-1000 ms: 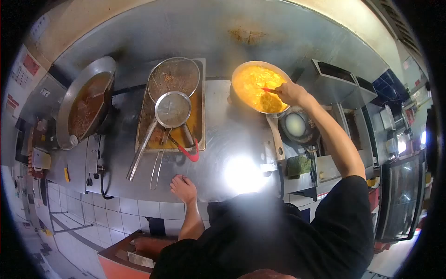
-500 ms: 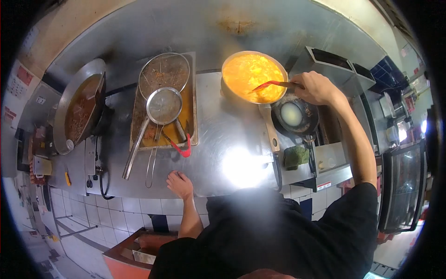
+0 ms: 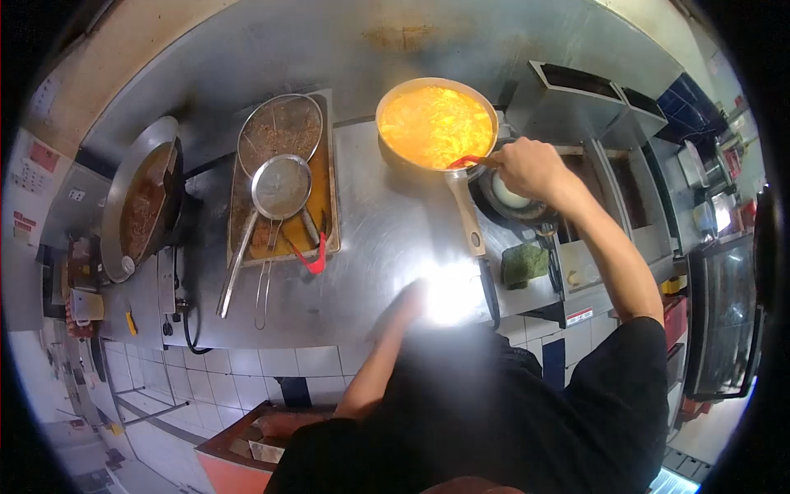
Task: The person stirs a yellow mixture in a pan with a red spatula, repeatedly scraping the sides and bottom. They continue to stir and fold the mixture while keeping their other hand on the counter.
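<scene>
Spatula [image 3: 467,160] gripped in right hand [image 3: 527,169]

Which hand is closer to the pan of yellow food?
Right. The right hand grips a spatula at the rim of the pan; the left hand hovers by the near edge of the counter.

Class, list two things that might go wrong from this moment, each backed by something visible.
The pan looks full nearly to its rim; stirring with the red spatula in the right hand might slop food over. The pan handle points toward the person, with the left hand, blurred in glare, close by; a knock might tip it.
</scene>
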The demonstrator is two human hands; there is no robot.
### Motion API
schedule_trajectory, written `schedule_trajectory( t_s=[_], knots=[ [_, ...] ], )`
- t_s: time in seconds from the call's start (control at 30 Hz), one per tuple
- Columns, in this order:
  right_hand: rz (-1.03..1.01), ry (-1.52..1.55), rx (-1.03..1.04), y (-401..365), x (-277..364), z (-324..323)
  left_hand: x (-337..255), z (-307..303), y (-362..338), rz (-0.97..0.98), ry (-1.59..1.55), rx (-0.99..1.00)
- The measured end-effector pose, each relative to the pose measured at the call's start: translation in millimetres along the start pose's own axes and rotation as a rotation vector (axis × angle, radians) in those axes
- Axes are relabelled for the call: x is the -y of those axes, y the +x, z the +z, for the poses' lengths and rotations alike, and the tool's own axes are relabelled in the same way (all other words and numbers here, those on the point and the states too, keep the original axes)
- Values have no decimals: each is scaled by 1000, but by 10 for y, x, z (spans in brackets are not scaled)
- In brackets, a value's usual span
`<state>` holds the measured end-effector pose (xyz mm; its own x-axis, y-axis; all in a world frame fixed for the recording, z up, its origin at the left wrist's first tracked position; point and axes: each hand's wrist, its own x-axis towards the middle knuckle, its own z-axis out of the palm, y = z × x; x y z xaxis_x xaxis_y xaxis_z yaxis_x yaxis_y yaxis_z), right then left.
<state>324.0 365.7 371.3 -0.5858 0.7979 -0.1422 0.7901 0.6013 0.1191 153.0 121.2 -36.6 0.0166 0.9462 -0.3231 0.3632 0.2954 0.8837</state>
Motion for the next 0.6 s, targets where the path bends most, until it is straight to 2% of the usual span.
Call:
schedule_trajectory(
  t_s=[0.03,0.1,0.13,0.2,0.23,0.27,0.3,0.37,0.47,0.5,0.57,0.6],
  knots=[
    [25,12,12,36,36,48,-88,86,139,-126,-2,250],
    [8,36,-17,139,9,184,-743,59,96,-393,-289,239],
    [16,33,-53,225,-23,256,-882,64,45,-449,-334,193],
    [26,29,-83,393,-104,409,-759,220,26,-430,-370,180],
    [18,19,-130,477,-139,478,-957,176,-44,-411,-406,162],
    [9,10,-180,576,-183,526,-1193,194,-134,-502,-587,103],
    [6,14,-180,669,-202,521,-868,411,-116,-388,-568,55],
    [-7,40,-164,813,-238,517,-1310,444,-291,-515,-748,-121],
    [11,46,-139,994,-191,429,-1637,275,-405,-648,-779,-33],
    [5,51,-136,1053,-158,406,-1316,387,-337,-655,-780,-39],
    [-44,30,-189,1131,-106,376,-478,677,-156,-295,-875,259],
    [-43,34,-188,1161,-61,394,-1096,417,-200,-600,-1095,221]
  ],
)
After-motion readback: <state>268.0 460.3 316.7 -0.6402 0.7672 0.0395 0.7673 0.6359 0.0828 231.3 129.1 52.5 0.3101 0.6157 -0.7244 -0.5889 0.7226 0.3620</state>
